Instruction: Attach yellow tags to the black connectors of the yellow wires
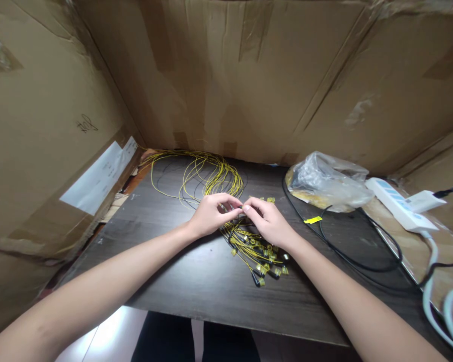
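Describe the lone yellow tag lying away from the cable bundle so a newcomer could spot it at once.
Start at the dark table, then go to the clear plastic bag at its right rear. Just in front of the bag, a yellow tag sits on a black cable. It lies alone, unlike the tags clustered by the hands.

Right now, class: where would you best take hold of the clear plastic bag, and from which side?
Probably the crumpled top of the plastic bag, from above: it stands in loose folds, while a black cable runs along its near edge.
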`<move>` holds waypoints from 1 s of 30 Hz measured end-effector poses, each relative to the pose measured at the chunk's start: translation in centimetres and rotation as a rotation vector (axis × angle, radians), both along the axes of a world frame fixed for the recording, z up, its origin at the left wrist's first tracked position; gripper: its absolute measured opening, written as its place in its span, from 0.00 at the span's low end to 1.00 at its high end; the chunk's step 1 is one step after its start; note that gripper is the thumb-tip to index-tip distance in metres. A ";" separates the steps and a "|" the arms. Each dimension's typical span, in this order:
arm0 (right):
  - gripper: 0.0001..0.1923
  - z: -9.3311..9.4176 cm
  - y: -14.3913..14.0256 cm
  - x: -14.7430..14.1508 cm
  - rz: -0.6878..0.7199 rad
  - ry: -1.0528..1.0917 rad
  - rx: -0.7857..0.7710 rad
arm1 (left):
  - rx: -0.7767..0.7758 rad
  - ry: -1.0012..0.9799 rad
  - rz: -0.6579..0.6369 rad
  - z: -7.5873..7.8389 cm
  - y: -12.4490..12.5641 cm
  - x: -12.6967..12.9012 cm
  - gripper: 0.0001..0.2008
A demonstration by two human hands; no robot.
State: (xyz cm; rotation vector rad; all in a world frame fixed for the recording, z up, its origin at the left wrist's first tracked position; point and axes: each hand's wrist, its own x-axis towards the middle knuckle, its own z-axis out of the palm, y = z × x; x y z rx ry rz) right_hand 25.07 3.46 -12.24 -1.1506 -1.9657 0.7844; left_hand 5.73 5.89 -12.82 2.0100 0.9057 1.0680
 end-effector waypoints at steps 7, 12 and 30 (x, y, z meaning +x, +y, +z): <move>0.16 -0.2 0.1 0.1 0.007 -0.016 0.033 | 0.006 0.001 0.015 0.1 -0.2 0.2 0.05; 0.07 0.1 -0.1 0.0 -0.031 0.009 0.045 | -0.030 0.002 0.034 0.1 -0.1 0.1 0.06; 0.13 -0.1 0.0 0.1 -0.016 0.008 0.041 | -0.008 0.000 0.011 0.0 -0.1 0.1 0.07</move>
